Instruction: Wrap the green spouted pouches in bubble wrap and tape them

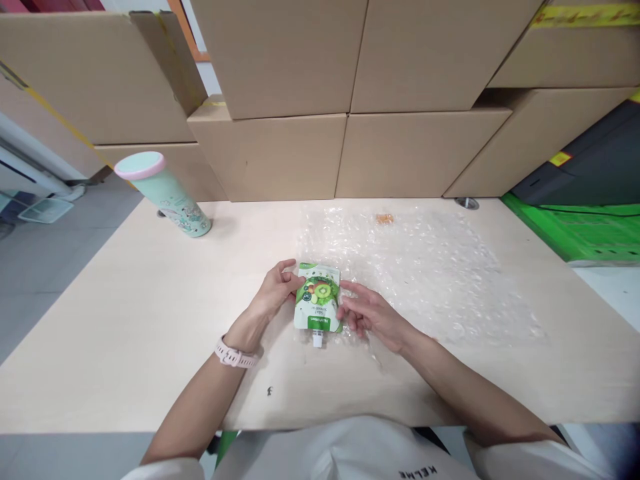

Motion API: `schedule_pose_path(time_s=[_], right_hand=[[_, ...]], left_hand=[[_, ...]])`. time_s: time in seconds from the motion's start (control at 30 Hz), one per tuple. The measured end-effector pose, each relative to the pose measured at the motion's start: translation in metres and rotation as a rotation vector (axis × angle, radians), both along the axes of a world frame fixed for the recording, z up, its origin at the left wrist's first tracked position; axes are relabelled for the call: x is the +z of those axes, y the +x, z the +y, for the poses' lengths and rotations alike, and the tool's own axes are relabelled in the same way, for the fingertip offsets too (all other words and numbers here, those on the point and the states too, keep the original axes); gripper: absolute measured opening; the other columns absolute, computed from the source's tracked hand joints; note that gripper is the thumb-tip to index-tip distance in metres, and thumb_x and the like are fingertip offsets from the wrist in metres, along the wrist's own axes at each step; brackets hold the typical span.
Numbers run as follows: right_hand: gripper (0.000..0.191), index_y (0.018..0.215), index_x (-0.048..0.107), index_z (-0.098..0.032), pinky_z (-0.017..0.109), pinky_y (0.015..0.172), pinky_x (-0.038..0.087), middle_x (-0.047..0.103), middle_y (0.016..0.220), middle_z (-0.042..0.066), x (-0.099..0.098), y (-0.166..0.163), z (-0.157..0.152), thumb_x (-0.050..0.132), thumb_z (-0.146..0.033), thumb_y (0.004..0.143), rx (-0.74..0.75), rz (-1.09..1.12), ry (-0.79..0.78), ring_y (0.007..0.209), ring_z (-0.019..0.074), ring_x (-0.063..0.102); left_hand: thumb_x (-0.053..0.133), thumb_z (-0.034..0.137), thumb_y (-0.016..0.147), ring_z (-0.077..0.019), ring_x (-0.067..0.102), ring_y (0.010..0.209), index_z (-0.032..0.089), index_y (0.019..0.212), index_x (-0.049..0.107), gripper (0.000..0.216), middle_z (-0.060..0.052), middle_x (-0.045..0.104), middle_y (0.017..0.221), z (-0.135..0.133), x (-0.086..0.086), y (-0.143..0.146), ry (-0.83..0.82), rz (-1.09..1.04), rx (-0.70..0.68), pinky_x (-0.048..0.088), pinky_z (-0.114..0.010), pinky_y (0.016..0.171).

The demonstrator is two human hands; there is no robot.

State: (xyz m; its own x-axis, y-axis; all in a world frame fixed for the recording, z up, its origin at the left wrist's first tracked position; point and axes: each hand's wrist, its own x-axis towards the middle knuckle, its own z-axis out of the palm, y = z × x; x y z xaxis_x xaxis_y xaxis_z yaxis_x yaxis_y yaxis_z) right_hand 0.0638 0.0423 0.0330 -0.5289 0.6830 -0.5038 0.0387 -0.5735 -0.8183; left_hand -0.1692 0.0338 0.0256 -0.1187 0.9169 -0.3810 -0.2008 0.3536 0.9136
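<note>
A small green and white spouted pouch (318,298) with a kiwi picture lies on the near corner of a clear bubble wrap sheet (425,267), its white cap pointing toward me. My left hand (274,291) grips the pouch's left edge between thumb and fingers. My right hand (367,312) rests beside the pouch's right edge, its fingers touching the edge and the bubble wrap, loosely extended.
The light wooden table (125,320) carries a mint green tumbler (165,193) with a pink lid at the back left. Stacked cardboard boxes (280,153) wall off the back. A green crate (590,230) sits at the right. A small orange scrap (385,218) lies on the wrap.
</note>
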Motion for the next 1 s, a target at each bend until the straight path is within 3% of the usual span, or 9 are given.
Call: schedule_pose_path(time_s=[0.1, 0.2, 0.33, 0.47, 0.57, 0.67, 0.83, 1.0], right_hand=[[0.048, 0.122, 0.053, -0.019, 0.017, 0.036, 0.027, 0.057, 0.061, -0.005, -0.003, 0.001, 0.004, 0.069, -0.042, 0.083, -0.019, -0.030, -0.041, 0.043, 0.0057, 0.040], [0.035, 0.097, 0.060, -0.017, 0.016, 0.037, 0.017, 0.048, 0.059, -0.008, -0.005, 0.001, 0.004, 0.074, -0.044, 0.079, -0.043, 0.015, -0.010, 0.043, 0.0023, 0.030], [0.038, 0.098, 0.066, -0.018, 0.017, 0.040, 0.030, 0.058, 0.070, -0.003, -0.006, -0.002, -0.002, 0.076, -0.048, 0.076, -0.056, -0.008, 0.198, 0.051, 0.0052, 0.041], [0.041, 0.103, 0.065, -0.021, 0.020, 0.048, 0.044, 0.067, 0.085, 0.002, -0.004, 0.002, 0.001, 0.073, -0.052, 0.077, -0.100, 0.055, 0.231, 0.065, 0.0113, 0.058], [0.038, 0.093, 0.062, -0.021, 0.018, 0.043, 0.040, 0.065, 0.073, -0.002, -0.003, 0.008, 0.012, 0.074, -0.053, 0.076, -0.206, 0.087, 0.228, 0.057, 0.0094, 0.055], [0.040, 0.080, 0.056, -0.021, 0.016, 0.038, 0.036, 0.061, 0.066, -0.004, -0.007, 0.010, 0.023, 0.077, -0.053, 0.072, -0.282, 0.074, 0.244, 0.049, 0.0064, 0.048], [0.045, 0.082, 0.057, -0.019, 0.020, 0.046, 0.048, 0.068, 0.072, 0.000, -0.018, 0.006, 0.029, 0.081, -0.054, 0.066, -0.217, 0.038, 0.206, 0.055, 0.0100, 0.059], [0.043, 0.081, 0.056, -0.019, 0.020, 0.045, 0.047, 0.065, 0.068, -0.002, -0.018, 0.004, 0.024, 0.079, -0.054, 0.069, -0.151, 0.018, 0.227, 0.051, 0.0093, 0.058]], left_hand=[[0.085, 0.030, 0.062, -0.0108, 0.058, 0.051, 0.008, 0.104, 0.063, 0.051, -0.001, 0.065, 0.063, 0.001, -0.003, -0.003, -0.025, -0.055, -0.095, 0.040, -0.020, 0.046], [0.086, 0.033, 0.061, -0.0103, 0.059, 0.053, 0.010, 0.091, 0.067, 0.043, -0.004, 0.069, 0.069, 0.000, -0.005, -0.003, -0.027, -0.090, -0.154, 0.042, -0.020, 0.048], [0.087, 0.033, 0.061, -0.0083, 0.057, 0.051, 0.013, 0.082, 0.064, 0.037, -0.001, 0.066, 0.066, -0.002, -0.003, 0.001, -0.016, -0.142, -0.227, 0.040, -0.019, 0.048], [0.085, 0.039, 0.063, -0.0046, 0.046, 0.042, 0.015, 0.071, 0.057, 0.038, 0.004, 0.058, 0.055, -0.001, -0.003, 0.003, 0.010, -0.082, -0.119, 0.032, -0.017, 0.041], [0.080, 0.042, 0.067, -0.0045, 0.046, 0.041, 0.016, 0.069, 0.054, 0.037, 0.006, 0.055, 0.051, -0.001, -0.007, 0.005, 0.054, 0.017, -0.029, 0.031, -0.016, 0.041], [0.074, 0.043, 0.072, -0.0077, 0.053, 0.044, 0.017, 0.070, 0.053, 0.033, 0.004, 0.058, 0.053, -0.003, -0.010, 0.009, 0.080, 0.111, -0.028, 0.038, -0.018, 0.042], [0.068, 0.042, 0.077, -0.0116, 0.057, 0.043, 0.019, 0.072, 0.052, 0.029, 0.003, 0.061, 0.054, -0.005, -0.012, 0.011, 0.064, 0.210, -0.075, 0.041, -0.020, 0.040], [0.067, 0.040, 0.078, -0.0120, 0.058, 0.044, 0.019, 0.073, 0.052, 0.027, 0.002, 0.061, 0.054, -0.005, -0.013, 0.009, 0.066, 0.213, -0.086, 0.042, -0.020, 0.041]])
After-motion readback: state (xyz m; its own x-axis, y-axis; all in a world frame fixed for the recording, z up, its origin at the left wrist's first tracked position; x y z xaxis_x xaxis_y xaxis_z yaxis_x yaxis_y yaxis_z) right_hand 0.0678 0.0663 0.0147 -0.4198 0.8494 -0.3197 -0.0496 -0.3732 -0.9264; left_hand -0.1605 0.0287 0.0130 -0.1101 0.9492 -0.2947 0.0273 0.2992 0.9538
